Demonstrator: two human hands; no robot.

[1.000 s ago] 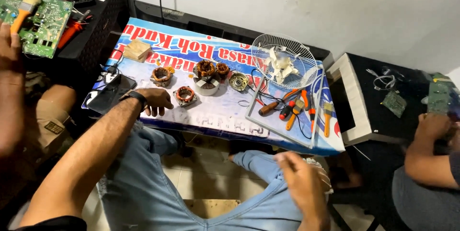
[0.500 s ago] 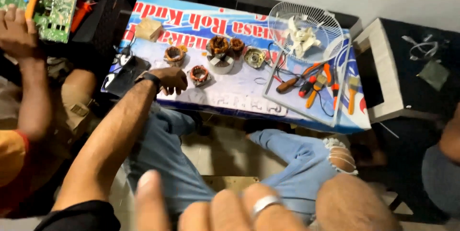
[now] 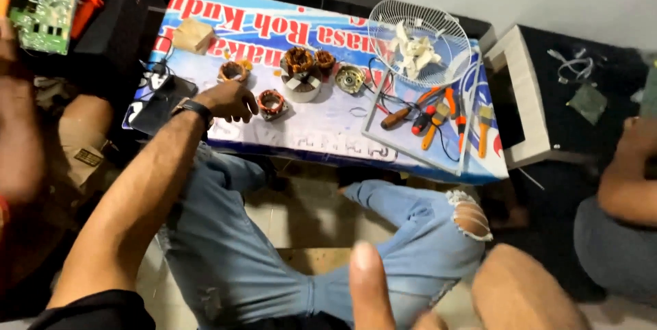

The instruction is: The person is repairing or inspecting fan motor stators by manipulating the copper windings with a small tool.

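Head view, looking down: the left hand (image 3: 229, 100) rests on the bench (image 3: 321, 140), which is covered with a printed blue, white and red banner; the fingers are curled loosely downward, tips on the banner, clamped on nothing. A dark watch (image 3: 194, 107) sits on that wrist. Just right of the fingertips lies a small copper-wound stator (image 3: 271, 103), close but I cannot tell if touching. Another copper coil (image 3: 233, 70) lies just above the hand. Further right is a larger motor core (image 3: 300, 77) with copper windings and a round metal rotor piece (image 3: 350, 79) beside it. A black phone (image 3: 159, 105) lies at the bench's left edge, just beside the wrist. A wooden block (image 3: 192, 34) sits at the far left corner. At the right a white wire fan guard (image 3: 419, 41) holds white scraps; below it lie orange-handled tools (image 3: 438, 119) on a grey tray frame. The right hand (image 3: 373, 296) is near the lens at bottom, blurred, one finger pointing up, holding nothing visible; the rest of the fingers cannot be made out. Blue jeans (image 3: 239, 261) fill the middle. Another person's hand at top left holds a green circuit board (image 3: 45, 3); a second person's arm (image 3: 626, 179) shows at right.
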